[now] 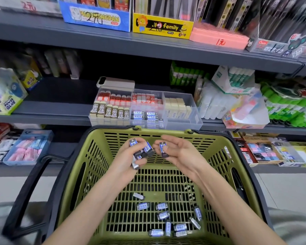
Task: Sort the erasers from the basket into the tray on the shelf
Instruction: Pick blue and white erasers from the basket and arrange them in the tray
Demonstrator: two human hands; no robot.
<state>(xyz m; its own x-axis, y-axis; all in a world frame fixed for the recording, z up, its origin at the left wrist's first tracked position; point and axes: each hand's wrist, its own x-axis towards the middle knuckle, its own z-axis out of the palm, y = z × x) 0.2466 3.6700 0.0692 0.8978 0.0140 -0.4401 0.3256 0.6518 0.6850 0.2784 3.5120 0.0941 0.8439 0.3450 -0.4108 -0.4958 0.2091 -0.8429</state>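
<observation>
I am holding both hands at the middle of the frame, above the green basket (95, 156): my left hand (126, 159) is clenching a bundle of blue-labelled erasers (147, 147), at least four countable, while my right hand (181, 153) is pinching one single eraser (163, 149) between thumb and fingertips. Ten loose erasers (162, 206) are lying on the basket floor at lower centre. The clear tray (184, 123) is sitting on the shelf (51, 103) just above the basket's far rim, showing three compartments, with four matching blue-labelled pieces lying at the front of the middle one.
</observation>
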